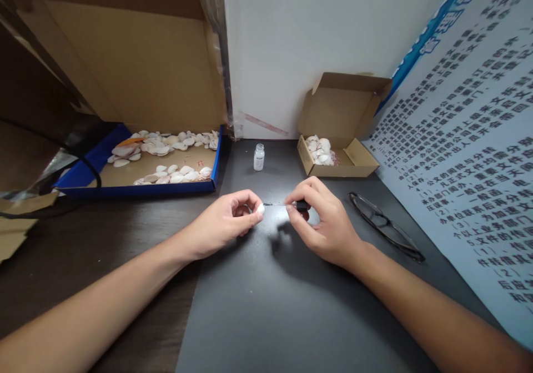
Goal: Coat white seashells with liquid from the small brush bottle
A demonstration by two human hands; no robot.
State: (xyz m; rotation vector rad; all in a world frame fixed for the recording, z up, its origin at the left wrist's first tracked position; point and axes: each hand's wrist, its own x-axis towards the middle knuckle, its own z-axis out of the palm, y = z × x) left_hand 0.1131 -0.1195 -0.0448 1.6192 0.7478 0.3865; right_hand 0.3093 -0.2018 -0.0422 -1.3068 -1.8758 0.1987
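Between thumb and forefinger, my left hand (232, 215) pinches a small white shell (261, 208). My right hand (322, 217) grips the black cap of a thin brush applicator (275, 204), whose stem points left. The dark brush tip is at the shell and appears to touch it. Beyond both hands, a small clear bottle (259, 157) with a white label stands upright without a cap.
At the left, a blue-edged box (183, 190) holds several shells, its cardboard lid raised. A smaller open cardboard box (345, 170) with shells stands at the back right. Glasses (387, 226) lie beside my right hand, near a printed sheet (470, 156). A black cable (94, 167) hangs at the left.
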